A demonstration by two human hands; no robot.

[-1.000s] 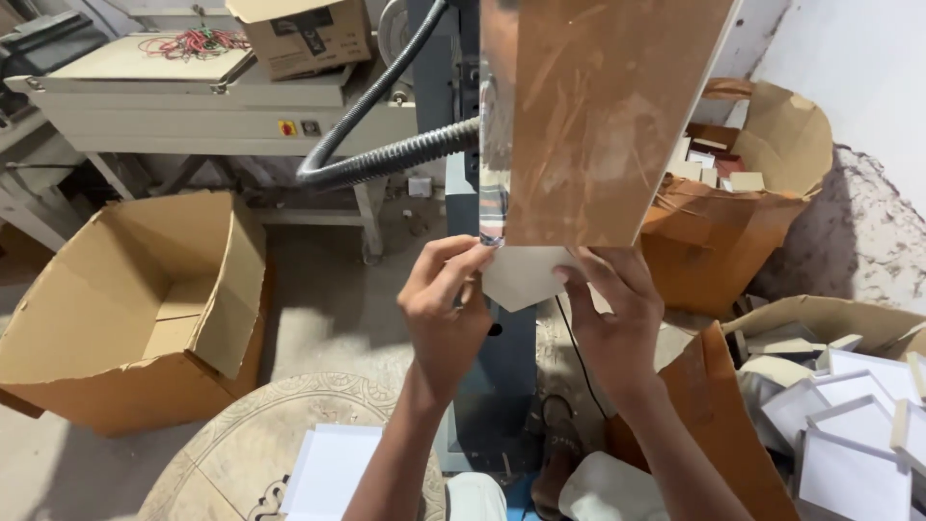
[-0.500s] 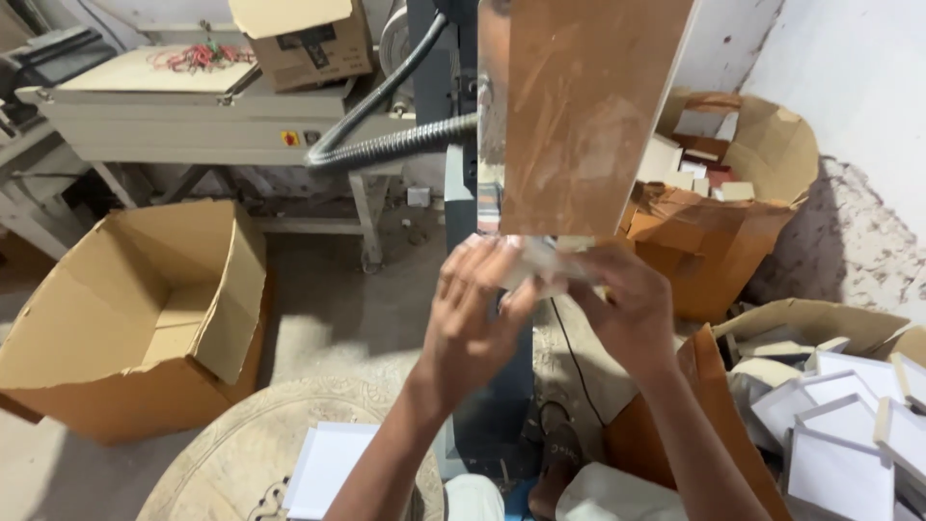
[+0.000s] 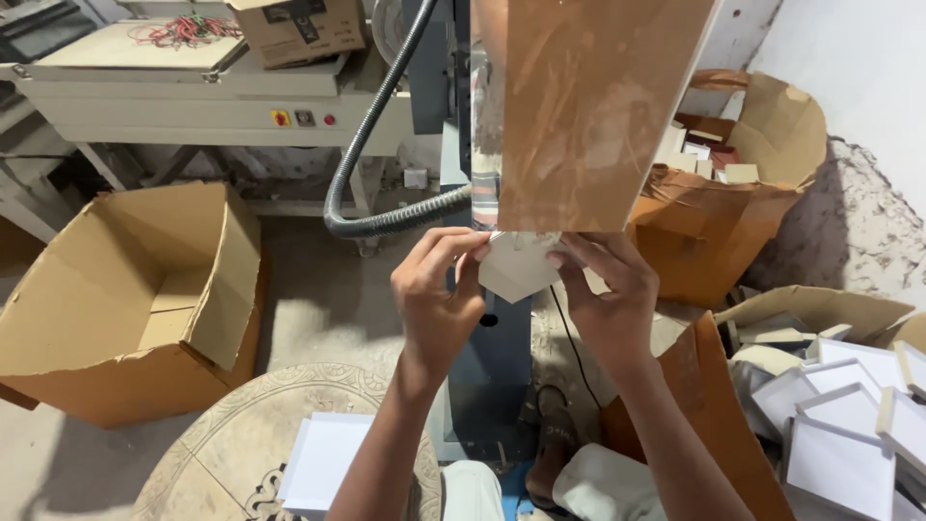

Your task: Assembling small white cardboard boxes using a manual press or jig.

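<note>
Since half a second ago our hands have drawn slightly apart, and the white card piece now shows more fully between them, where before the fingers mostly covered it. We hold it at the centre of the frame, just under the lower edge of the brown board that fills the upper middle. Our left hand sits to the left of the piece, fingers curled and pinching its upper left edge; our right hand sits to its right, fingers closed on the upper right edge. The piece lies between the two hands, touching both. A grey ribbed hose curves down from the top and ends behind the card. An open cardboard box stands at the left, and white trays are heaped at the lower right.
</note>
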